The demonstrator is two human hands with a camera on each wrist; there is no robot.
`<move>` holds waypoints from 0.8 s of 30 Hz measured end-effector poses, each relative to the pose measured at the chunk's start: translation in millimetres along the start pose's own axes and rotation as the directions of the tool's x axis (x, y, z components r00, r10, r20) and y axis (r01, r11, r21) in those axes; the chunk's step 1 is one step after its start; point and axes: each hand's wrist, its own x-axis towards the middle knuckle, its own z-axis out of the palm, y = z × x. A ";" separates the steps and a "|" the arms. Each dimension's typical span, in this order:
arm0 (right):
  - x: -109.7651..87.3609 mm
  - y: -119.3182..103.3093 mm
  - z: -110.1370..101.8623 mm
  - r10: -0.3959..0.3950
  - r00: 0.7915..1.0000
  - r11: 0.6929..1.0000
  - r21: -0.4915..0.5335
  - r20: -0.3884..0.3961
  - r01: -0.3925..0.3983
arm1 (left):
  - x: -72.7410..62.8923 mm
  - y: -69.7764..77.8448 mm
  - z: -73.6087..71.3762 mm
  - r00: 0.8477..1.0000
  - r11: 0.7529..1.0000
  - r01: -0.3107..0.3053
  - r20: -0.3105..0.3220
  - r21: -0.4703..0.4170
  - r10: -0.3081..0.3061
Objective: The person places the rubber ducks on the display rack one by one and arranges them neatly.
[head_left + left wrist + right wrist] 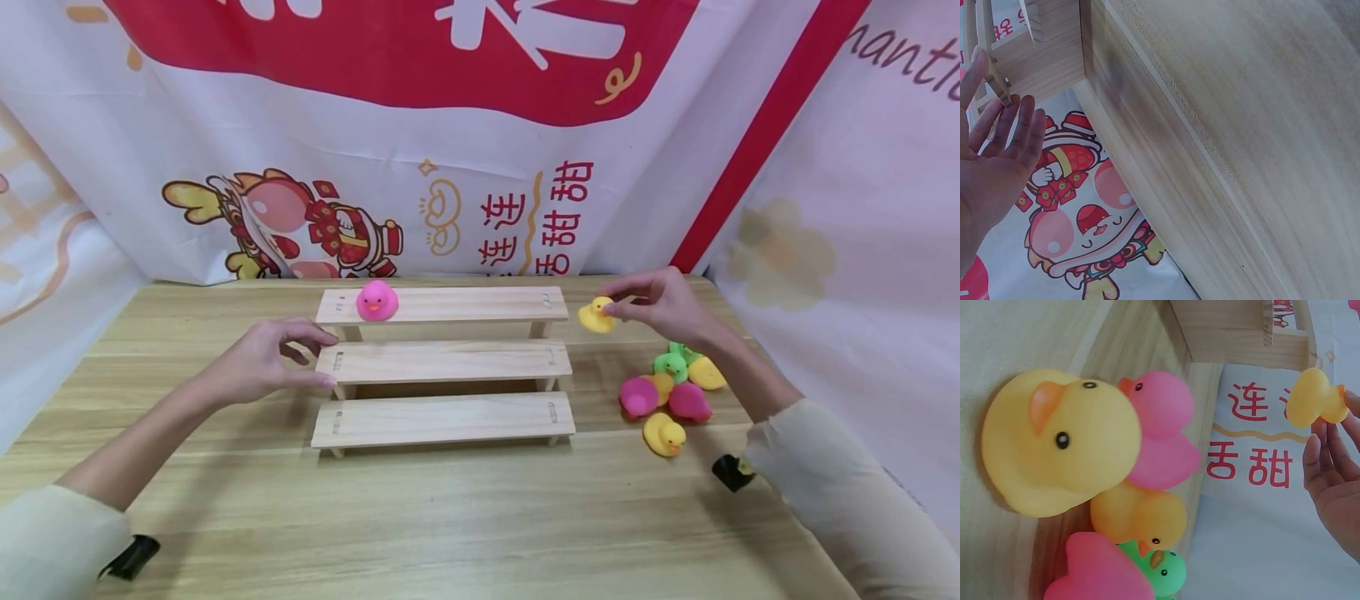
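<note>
Your desk (480,525) carries the three-step wooden stand (442,361); duck pile (662,385) right of stand. Your left hand (262,360): fingers grip stand's middle-step left end. Your right hand (663,308): fingers pinch yellow duck (595,317), right of stand's top step. Pink duck (377,302) on stand's top step.

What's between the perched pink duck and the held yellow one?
In the head view, only the back shelf, bare there, and a gap beyond it separate the pink duck from the yellow duck.
</note>
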 end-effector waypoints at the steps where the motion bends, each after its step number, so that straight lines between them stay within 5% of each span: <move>1: 0.5 -1.1 -0.4 -0.001 1.000 1.000 0.002 -0.004 0.001 | 0.0 0.4 -0.3 1.000 1.000 0.005 0.001 0.001 -0.005; 24: 9.5 -19.7 -3.8 -0.011 0.998 0.999 0.044 -0.065 0.014 | 1.3 3.4 -1.7 1.000 1.000 0.007 0.013 -0.007 -0.007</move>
